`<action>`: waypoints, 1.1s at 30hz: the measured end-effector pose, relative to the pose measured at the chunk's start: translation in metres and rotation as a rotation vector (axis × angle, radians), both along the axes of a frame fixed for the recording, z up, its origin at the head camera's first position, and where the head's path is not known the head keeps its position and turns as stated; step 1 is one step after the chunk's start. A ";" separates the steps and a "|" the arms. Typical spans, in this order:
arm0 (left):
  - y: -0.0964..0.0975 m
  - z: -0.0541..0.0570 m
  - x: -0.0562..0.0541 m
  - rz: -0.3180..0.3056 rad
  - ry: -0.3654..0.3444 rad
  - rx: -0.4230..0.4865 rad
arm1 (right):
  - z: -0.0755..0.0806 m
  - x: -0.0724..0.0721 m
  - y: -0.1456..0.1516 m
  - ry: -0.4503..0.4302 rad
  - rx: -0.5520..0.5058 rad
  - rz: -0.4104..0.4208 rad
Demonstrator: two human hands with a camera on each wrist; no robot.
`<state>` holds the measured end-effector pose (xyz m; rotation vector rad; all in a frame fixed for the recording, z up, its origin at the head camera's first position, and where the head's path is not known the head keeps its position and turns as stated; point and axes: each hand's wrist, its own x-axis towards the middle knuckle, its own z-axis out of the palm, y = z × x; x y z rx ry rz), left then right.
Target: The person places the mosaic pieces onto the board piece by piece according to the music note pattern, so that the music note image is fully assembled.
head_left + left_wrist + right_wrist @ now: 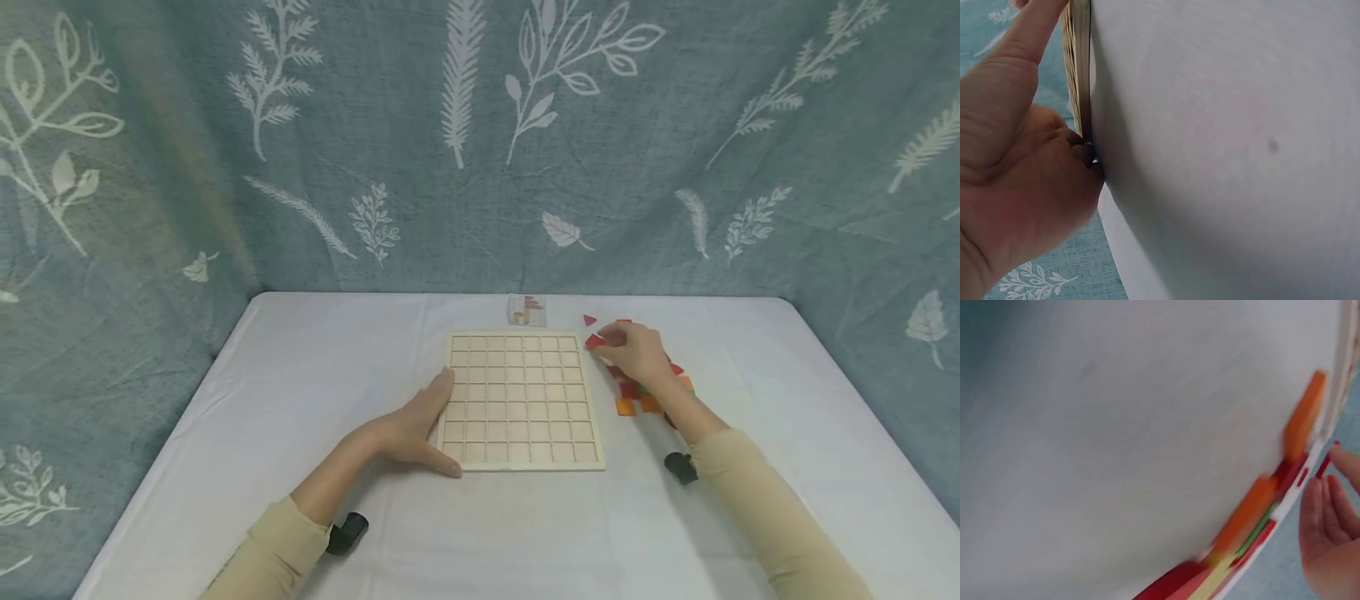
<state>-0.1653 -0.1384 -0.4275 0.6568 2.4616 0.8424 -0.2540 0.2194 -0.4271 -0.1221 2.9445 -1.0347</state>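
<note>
A square wooden grid board lies flat on the table. My left hand rests along its left side, thumb stretched by the lower left corner; in the left wrist view that hand touches the board's edge. Between thumb and fingertips my right hand pinches a thin red tile, just off the board's upper right side. In the right wrist view the red tile appears edge-on. Under and around the right hand lies a pile of flat pieces, with orange tiles and red ones, partly hidden by the hand.
Behind the board lies a small printed card. A single red triangle sits apart from the pile, near the back. The white tabletop is backed by a green leaf-patterned curtain.
</note>
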 end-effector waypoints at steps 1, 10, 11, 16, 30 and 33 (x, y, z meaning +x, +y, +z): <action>0.000 0.000 0.000 0.005 0.010 -0.009 | 0.001 -0.001 -0.003 0.003 -0.029 0.007; -0.003 -0.003 0.001 0.034 0.124 -0.157 | 0.002 -0.015 -0.055 -0.026 -0.197 0.179; -0.003 -0.003 0.001 0.030 0.127 -0.165 | 0.001 -0.017 -0.060 -0.013 -0.190 0.217; -0.003 -0.003 0.001 0.026 0.117 -0.180 | -0.004 -0.026 -0.081 0.068 -0.120 0.387; 0.000 -0.007 0.000 0.049 0.128 -0.200 | 0.002 -0.021 -0.078 0.029 -0.093 0.430; -0.001 -0.009 0.000 0.052 0.131 -0.195 | 0.007 -0.019 -0.066 0.002 -0.159 0.328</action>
